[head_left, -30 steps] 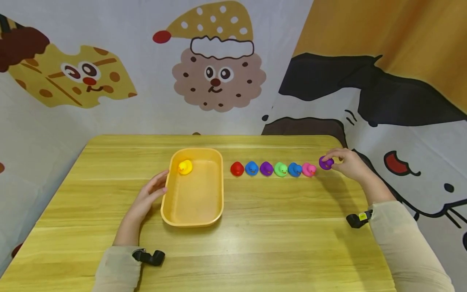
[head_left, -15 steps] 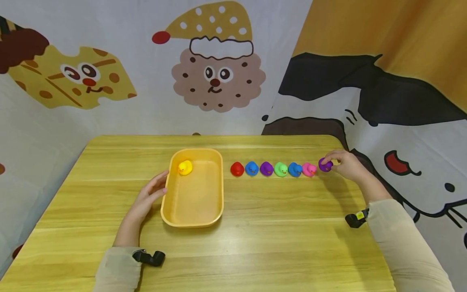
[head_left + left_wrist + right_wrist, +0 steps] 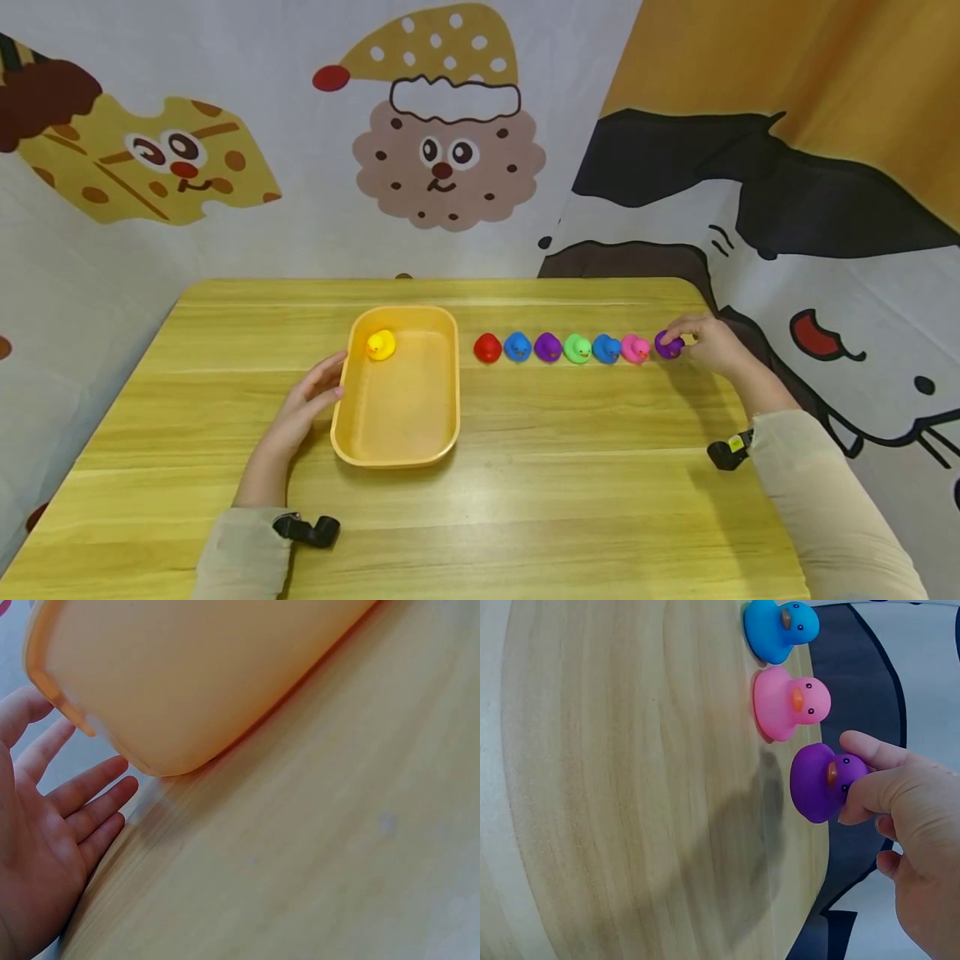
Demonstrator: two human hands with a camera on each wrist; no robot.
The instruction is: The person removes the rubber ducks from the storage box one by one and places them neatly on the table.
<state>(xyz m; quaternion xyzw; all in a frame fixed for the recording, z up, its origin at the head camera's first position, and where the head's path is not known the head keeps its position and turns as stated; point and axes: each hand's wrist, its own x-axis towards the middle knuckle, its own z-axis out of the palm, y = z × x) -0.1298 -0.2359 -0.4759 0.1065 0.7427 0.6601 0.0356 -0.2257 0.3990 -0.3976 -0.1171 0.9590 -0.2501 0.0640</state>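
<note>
My right hand (image 3: 712, 343) pinches a purple rubber duck (image 3: 814, 784) by its head between thumb and finger, at the right end of a row of ducks. Beside it sits a pink rubber duck (image 3: 780, 705), a small gap away. On the far left, my left hand (image 3: 303, 404) rests against the left wall of an orange plastic bin (image 3: 395, 461), its fingers loosely extended, as the left wrist view also shows. Inside the bin, near its back left corner, lies a yellow rubber duck (image 3: 381, 344).
Running leftward from the pink duck are a blue duck (image 3: 606, 348), a green duck (image 3: 577, 348), a purple duck (image 3: 548, 347), another blue duck (image 3: 517, 346) and a red duck (image 3: 487, 347). All stand on a wooden table (image 3: 525, 517) backed by a cartoon-printed cloth (image 3: 285, 242).
My right hand has brought the purple duck slightly down and left, in line with the row beside the pink duck. The left hand and bin have stayed put.
</note>
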